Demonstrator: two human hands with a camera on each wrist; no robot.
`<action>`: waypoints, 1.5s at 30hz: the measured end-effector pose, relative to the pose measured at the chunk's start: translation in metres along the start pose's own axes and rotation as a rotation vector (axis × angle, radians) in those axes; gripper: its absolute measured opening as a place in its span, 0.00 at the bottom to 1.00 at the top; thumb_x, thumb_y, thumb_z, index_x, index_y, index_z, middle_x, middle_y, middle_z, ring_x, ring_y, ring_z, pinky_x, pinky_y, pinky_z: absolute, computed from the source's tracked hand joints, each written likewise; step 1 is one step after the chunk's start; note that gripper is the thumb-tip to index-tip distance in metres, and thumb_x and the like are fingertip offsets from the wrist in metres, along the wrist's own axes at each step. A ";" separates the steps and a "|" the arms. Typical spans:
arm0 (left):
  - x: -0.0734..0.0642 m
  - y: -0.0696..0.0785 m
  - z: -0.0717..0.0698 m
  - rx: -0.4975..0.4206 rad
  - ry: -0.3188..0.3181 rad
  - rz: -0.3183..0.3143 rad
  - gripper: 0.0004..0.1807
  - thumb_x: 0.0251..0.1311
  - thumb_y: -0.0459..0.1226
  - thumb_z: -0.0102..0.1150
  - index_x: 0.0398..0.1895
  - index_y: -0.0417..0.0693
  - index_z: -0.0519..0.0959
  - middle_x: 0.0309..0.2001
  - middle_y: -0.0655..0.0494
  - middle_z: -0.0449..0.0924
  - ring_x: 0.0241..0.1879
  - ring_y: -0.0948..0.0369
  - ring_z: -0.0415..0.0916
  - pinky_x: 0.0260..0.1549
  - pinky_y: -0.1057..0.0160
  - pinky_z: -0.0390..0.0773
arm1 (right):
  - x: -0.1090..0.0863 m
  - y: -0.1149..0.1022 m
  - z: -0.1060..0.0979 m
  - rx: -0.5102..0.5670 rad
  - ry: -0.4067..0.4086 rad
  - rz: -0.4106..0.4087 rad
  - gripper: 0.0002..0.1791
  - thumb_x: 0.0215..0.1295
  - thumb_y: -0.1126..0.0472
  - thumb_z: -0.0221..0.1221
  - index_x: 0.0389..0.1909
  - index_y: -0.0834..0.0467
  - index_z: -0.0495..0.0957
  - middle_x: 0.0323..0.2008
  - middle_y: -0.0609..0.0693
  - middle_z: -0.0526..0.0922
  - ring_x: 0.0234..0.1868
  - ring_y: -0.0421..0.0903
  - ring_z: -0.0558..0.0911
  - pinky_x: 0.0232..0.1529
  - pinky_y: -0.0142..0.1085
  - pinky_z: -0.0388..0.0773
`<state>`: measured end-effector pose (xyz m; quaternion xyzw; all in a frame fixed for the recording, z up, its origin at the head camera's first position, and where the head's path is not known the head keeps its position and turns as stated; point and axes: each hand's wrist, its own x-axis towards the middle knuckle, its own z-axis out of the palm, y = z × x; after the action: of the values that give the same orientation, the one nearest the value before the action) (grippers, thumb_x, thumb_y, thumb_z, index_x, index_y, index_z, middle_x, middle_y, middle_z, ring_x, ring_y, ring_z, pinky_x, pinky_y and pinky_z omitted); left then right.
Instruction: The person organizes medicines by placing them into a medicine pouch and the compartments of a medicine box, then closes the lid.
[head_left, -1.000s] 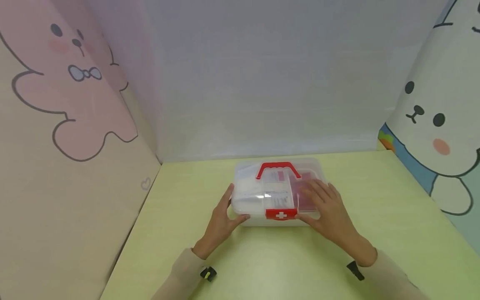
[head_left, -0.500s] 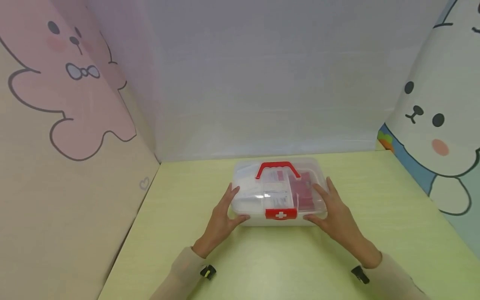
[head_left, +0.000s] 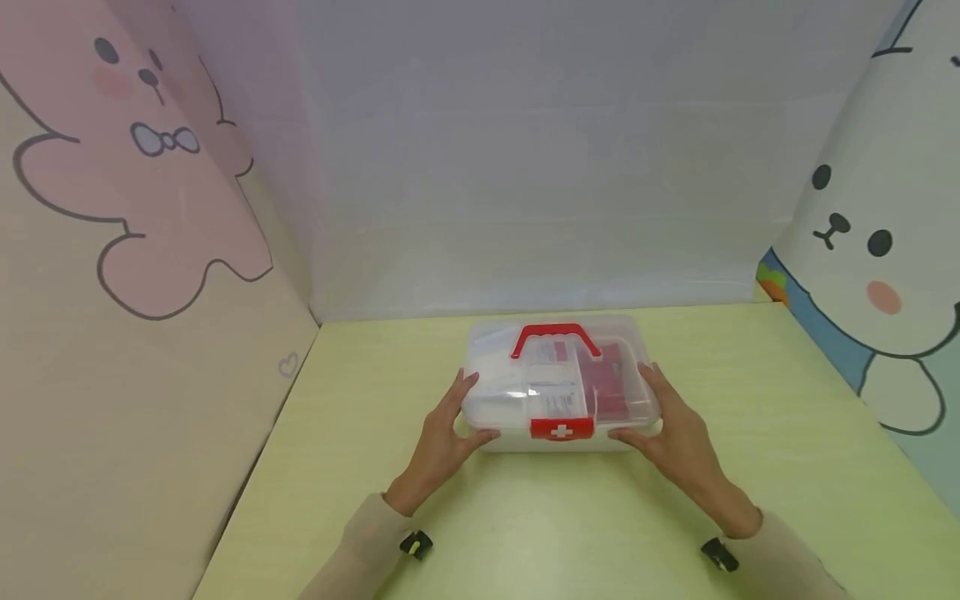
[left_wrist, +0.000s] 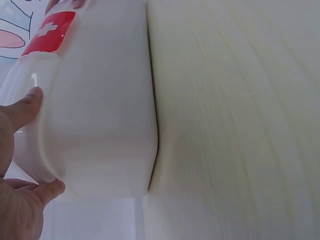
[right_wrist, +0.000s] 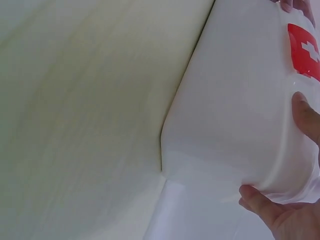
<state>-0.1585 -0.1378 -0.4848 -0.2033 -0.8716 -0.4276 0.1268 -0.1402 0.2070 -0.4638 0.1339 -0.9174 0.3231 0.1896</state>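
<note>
A first-aid box (head_left: 501,385) with a clear lid and white base stands on the table, its lid down. A red handle (head_left: 557,329) lies on the lid, and a red latch (head_left: 562,428) with a white cross sits at the front. Through the lid show white packets and a dark pink packet (head_left: 603,383). My left hand (head_left: 438,454) holds the box's left front corner, thumb (left_wrist: 31,104) on the front rim, fingers on the end. My right hand (head_left: 681,442) holds the right front corner the same way, its thumb (right_wrist: 303,114) along the rim near the latch.
The pale yellow table (head_left: 555,525) runs up to a whitish back wall (head_left: 540,167). On the left side panel (head_left: 150,400) is a pink cartoon bear; the right panel (head_left: 847,275) bears a white cartoon animal. A black band (head_left: 720,554) is at the right sleeve.
My right hand has drawn back from over the lid to the right, down to the box's right end, its thumb leaving the latch's edge. The left hand and the box stay nearly in place.
</note>
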 end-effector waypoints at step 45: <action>0.018 -0.018 0.003 -0.185 0.012 -0.116 0.42 0.67 0.47 0.57 0.79 0.54 0.49 0.77 0.50 0.54 0.74 0.49 0.57 0.67 0.46 0.62 | 0.018 0.000 0.011 0.198 -0.065 0.105 0.48 0.66 0.54 0.62 0.78 0.56 0.43 0.70 0.64 0.63 0.60 0.64 0.73 0.54 0.63 0.74</action>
<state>-0.1828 -0.1410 -0.4915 -0.1606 -0.8379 -0.5143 0.0875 -0.1591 0.1974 -0.4638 0.1142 -0.8924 0.4173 0.1283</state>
